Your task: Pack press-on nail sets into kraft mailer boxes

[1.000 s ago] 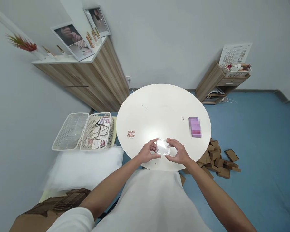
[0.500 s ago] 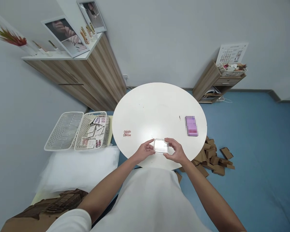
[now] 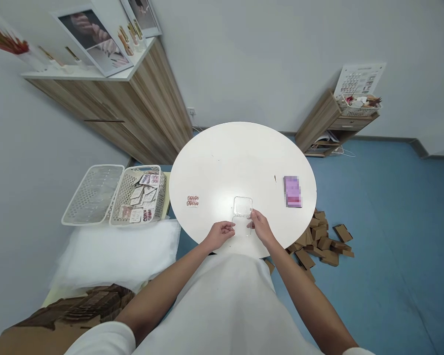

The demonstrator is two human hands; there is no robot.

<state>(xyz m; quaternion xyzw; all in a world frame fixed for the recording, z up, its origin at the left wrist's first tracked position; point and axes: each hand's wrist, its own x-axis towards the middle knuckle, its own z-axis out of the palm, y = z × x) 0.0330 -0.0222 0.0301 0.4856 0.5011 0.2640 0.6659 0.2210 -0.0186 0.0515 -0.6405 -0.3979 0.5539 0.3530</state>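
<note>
A clear plastic hinged box (image 3: 243, 206) lies spread open over the near part of the white round table (image 3: 240, 148). One half lies farther out and the other half is nearer my body. On its left side, my left hand (image 3: 220, 234) pinches the edge of the near half. From the right, my right hand (image 3: 261, 227) grips the box close to its hinge, thumb and fingers around the edge. To the left on the table lies a small card of reddish press-on nails (image 3: 193, 201). At the right sits a purple stack (image 3: 292, 191), blurred by pixels.
Two white baskets stand left of the table: one basket (image 3: 92, 195) holds clear plastic pieces, the other basket (image 3: 120, 197) nail cards. White sheets (image 3: 122, 251) lie below them. Small brown boxes (image 3: 327, 241) are piled on the floor at right. A wooden cabinet (image 3: 159, 98) stands behind left.
The clear box was closed between both hands; now it is opened, its lid unfolded away from me. My hands have moved slightly toward me. The whole view has shifted a little.
</note>
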